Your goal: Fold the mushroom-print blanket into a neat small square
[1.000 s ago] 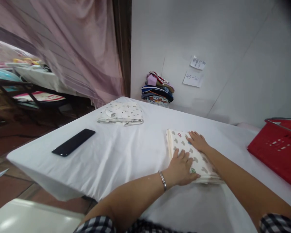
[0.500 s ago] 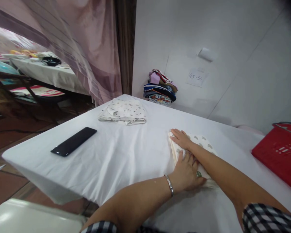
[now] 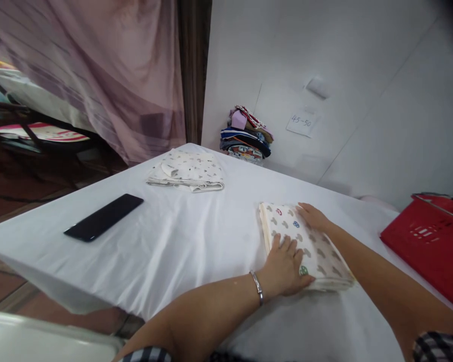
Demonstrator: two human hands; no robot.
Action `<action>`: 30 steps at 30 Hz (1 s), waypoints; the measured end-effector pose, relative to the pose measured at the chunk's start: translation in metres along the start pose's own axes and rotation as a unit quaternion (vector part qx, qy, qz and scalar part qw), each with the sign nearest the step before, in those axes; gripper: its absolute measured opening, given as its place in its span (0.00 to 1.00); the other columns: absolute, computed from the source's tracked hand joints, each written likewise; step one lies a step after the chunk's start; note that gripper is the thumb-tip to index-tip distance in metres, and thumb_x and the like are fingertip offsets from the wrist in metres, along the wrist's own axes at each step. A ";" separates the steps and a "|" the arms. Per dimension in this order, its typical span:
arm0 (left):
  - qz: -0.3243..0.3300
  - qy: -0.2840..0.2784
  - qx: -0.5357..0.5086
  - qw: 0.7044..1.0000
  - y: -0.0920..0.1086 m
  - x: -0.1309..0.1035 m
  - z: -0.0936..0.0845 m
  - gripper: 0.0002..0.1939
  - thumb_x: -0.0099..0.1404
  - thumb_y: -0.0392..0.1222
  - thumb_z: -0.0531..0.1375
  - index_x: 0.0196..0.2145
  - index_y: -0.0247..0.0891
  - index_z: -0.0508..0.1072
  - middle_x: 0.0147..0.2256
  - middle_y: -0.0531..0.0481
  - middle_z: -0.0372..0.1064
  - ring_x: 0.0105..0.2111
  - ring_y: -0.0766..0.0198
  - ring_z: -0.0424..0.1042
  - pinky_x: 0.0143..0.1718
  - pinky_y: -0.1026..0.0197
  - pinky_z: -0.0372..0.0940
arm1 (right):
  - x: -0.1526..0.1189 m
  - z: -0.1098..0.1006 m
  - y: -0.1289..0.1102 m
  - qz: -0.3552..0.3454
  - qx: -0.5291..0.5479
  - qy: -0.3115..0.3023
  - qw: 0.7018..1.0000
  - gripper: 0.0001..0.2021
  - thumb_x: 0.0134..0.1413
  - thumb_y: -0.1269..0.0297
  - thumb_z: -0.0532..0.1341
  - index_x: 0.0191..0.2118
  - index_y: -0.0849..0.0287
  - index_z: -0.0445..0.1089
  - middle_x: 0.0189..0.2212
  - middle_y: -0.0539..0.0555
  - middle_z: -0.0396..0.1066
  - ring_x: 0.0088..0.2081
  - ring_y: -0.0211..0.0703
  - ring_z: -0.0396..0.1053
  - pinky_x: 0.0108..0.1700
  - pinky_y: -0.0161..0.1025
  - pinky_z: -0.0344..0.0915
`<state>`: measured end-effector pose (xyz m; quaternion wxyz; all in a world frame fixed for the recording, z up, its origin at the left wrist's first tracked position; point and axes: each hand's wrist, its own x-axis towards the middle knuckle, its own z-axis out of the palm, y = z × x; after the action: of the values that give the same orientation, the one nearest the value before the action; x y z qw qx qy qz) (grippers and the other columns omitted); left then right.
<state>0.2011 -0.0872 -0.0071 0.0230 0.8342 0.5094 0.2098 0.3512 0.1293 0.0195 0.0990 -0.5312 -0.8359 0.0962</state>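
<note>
A folded white cloth [image 3: 313,254] with small grey, red, blue and green figures lies flat on the white-covered table [image 3: 196,231] in front of me. My left hand [image 3: 287,264], with a silver bangle at the wrist, rests on its near left part with the fingers spread. At the cloth's far edge, my right hand [image 3: 312,217] touches the top with its fingers stretched out. Neither hand is closed around anything. Farther off on the table, a second folded white garment [image 3: 189,171] with a small dark print lies by the back left corner.
A flat black phone-like slab [image 3: 104,217] lies at the table's left. Several folded clothes [image 3: 247,134] are stacked against the wall. A red basket [image 3: 426,241] stands on the right. Below left is a pale seat [image 3: 49,339]; a pink curtain [image 3: 136,85] hangs behind.
My right hand has slid right across the cloth from its far left corner, uncovering more print. The left hand stays on the near left part. The view has shifted slightly.
</note>
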 end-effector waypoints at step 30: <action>-0.435 0.114 -0.439 0.778 -0.077 0.028 -0.032 0.31 0.53 0.45 0.66 0.54 0.39 0.63 0.51 0.39 0.68 0.47 0.53 0.71 0.45 0.58 0.65 | -0.121 -0.015 0.046 0.207 0.323 -0.049 0.922 0.45 0.47 0.40 0.61 0.66 0.58 0.49 0.44 0.59 0.73 0.42 0.50 0.73 0.48 0.45 0.67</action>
<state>0.1351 -0.0315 0.0119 0.4176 0.3935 0.6696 0.4716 0.4452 0.0395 0.0145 0.2019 -0.6264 -0.6348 0.4048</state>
